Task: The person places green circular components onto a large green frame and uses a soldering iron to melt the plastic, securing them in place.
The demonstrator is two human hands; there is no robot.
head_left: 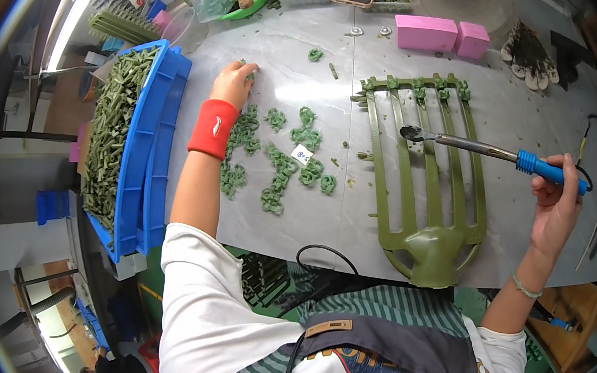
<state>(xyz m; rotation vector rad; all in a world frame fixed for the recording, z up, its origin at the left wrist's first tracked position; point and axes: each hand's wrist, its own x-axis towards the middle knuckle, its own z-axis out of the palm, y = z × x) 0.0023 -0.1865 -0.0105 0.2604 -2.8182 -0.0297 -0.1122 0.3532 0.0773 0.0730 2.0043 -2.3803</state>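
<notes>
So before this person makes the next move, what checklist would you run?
1. Blue-handled tool gripped: ok, the right hand holds its handle.
2. Tip off the green rake-shaped piece: cannot tell; it lies over the tines, contact unclear.
3. Left hand away from the tip: ok, it is well to the left, by the curly green clusters.
4. Something pinched in the left hand: cannot tell; green shows at the fingertips.
5. Gloves worn: not ok; both hands are bare, with a dark glove on the table.
</notes>
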